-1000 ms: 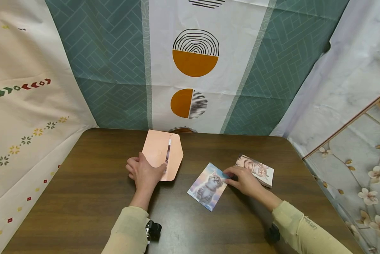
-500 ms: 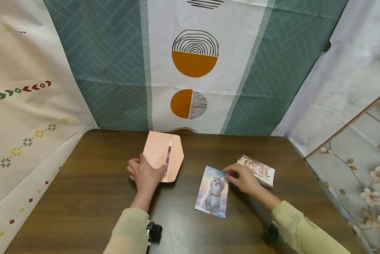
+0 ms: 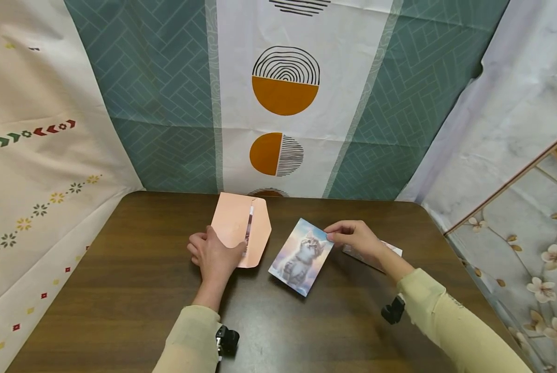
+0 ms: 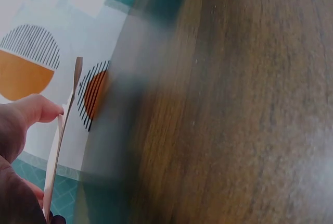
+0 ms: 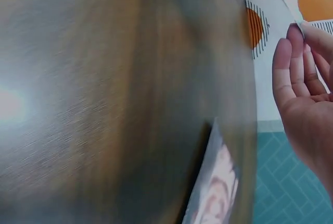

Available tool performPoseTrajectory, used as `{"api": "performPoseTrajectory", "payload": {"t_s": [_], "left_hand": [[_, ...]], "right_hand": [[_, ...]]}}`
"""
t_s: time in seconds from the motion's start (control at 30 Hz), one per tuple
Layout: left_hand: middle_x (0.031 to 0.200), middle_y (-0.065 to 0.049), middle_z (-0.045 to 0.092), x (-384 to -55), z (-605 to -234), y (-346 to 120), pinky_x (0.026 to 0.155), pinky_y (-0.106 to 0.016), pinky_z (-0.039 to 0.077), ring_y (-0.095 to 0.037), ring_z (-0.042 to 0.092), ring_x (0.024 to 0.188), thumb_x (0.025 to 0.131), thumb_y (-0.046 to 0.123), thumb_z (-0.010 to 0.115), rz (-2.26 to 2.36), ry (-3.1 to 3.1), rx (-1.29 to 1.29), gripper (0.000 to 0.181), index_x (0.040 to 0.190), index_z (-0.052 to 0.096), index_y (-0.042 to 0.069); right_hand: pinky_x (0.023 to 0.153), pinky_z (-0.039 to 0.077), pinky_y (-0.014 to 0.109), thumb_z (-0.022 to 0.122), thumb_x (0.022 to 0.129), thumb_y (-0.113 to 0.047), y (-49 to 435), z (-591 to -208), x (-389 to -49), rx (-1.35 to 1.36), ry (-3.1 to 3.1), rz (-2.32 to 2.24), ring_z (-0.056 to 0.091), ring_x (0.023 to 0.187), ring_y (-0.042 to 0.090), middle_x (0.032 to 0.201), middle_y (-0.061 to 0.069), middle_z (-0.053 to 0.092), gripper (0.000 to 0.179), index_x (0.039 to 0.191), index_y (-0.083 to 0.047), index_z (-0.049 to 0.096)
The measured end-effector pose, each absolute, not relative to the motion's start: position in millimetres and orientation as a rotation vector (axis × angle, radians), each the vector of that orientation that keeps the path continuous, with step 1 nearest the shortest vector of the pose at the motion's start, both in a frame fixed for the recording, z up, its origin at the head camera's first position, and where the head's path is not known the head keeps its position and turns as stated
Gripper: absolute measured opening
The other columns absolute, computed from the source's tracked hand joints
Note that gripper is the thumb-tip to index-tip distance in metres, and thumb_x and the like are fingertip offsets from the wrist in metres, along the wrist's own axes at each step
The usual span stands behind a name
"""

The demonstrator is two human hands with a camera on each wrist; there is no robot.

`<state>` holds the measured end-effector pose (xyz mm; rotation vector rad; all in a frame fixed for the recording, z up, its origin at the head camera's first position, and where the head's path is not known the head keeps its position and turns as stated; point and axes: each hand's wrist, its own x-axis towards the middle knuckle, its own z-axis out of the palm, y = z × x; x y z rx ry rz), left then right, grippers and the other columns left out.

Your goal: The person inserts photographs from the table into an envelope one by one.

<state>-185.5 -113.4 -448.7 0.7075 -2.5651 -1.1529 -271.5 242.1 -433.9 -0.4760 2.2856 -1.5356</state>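
At the table's left of centre, my left hand (image 3: 217, 256) grips a peach envelope (image 3: 227, 217) by its near edge, the thumb by the opening. A strip of a dark printed card shows in that opening. In the left wrist view the envelope (image 4: 53, 166) appears edge-on between thumb and fingers. My right hand (image 3: 358, 239) pinches the upper right corner of a kitten picture card (image 3: 301, 261), which is tilted and held just off the table. Partly hidden behind that hand lies a stack of cat cards (image 3: 394, 249); the right wrist view shows the stack (image 5: 214, 198) low down.
Both hands work over a dark brown wooden table (image 3: 269, 331). A patterned cloth (image 3: 283, 111) hangs behind its far edge. Further cloths hang at the left (image 3: 36, 233) and right (image 3: 516, 217) sides.
The kitten card first swung more upright while flat, then rose and tilted leftward with my right hand, which now covers much of the stack. My left hand and the envelope stay nearly still.
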Motion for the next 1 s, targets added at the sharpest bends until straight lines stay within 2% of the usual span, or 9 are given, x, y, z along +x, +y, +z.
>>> {"api": "performPoseTrajectory", "payload": {"t_s": [0.13, 0.3, 0.57, 1.0], "left_hand": [[0.132, -0.030, 0.036, -186.1, -448.0, -111.6, 0.102, -0.065, 0.033, -0.048, 0.029, 0.129, 0.078, 0.035, 0.089, -1.152, -2.563, 0.699, 0.102, 0.155, 0.040, -0.011], [0.131, -0.029, 0.037, -186.2, -447.0, -108.0, 0.101, -0.065, 0.034, -0.048, 0.030, 0.128, 0.077, 0.036, 0.089, -1.148, -2.555, 0.683, 0.100, 0.153, 0.043, -0.011], [0.127, -0.029, 0.040, -185.4, -446.6, -100.8, 0.096, -0.064, 0.036, -0.048, 0.033, 0.124, 0.074, 0.035, 0.090, -1.127, -2.522, 0.650, 0.095, 0.147, 0.049, -0.010], [0.129, -0.028, 0.038, -185.3, -444.7, -99.8, 0.098, -0.062, 0.034, -0.046, 0.031, 0.126, 0.076, 0.035, 0.088, -1.147, -2.556, 0.653, 0.094, 0.149, 0.048, -0.009]], "right_hand": [[0.101, 0.055, 0.057, 0.073, 0.102, -0.010, 231.5, -429.1, -284.6, -0.427, 2.176, -1.640, 0.070, 0.103, 0.021, 0.116, 0.005, 0.073, 0.031, 0.128, 0.007, 0.071], [0.098, 0.057, 0.048, 0.071, 0.102, -0.008, 206.6, -425.4, -303.6, -0.420, 2.095, -1.692, 0.069, 0.102, 0.020, 0.115, 0.003, 0.073, 0.030, 0.127, 0.009, 0.070], [0.105, 0.048, 0.066, 0.070, 0.103, -0.010, 164.4, -422.7, -328.9, -0.484, 2.135, -1.549, 0.067, 0.098, 0.022, 0.109, 0.006, 0.073, 0.021, 0.119, 0.003, 0.076], [0.102, 0.048, 0.065, 0.068, 0.103, -0.007, 137.5, -417.7, -356.4, -0.532, 2.227, -1.333, 0.062, 0.089, 0.023, 0.102, 0.003, 0.074, 0.016, 0.111, 0.003, 0.078]]}}
